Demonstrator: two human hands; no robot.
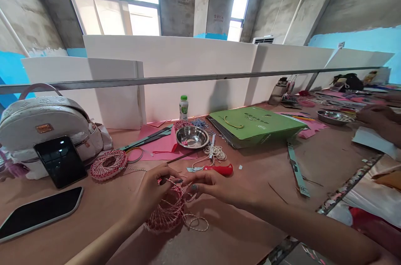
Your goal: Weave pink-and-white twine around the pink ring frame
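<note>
My left hand (153, 185) grips the upper edge of a round pink piece laced with pale cord (164, 215), held tilted above the table. Close beside it, the fingers of my right hand (213, 185) are pinched at the lacing and seem to have the thin pale cord (197, 223) between them; the fingertips partly hide it. A loop of that cord hangs below. Beyond my hands lie a red-handled tool (221, 169) and a loose bundle of white cord (217, 153). Another pink laced ring (109, 165) rests to the left.
At left, a phone (40, 213) lies flat and another phone (61, 160) leans on a white backpack (46, 119). A metal bowl (192, 137), a bottle (184, 108) and a green bag (257, 125) stand behind. A ruler strip (297, 171) lies right; another person's hand (380, 121) shows.
</note>
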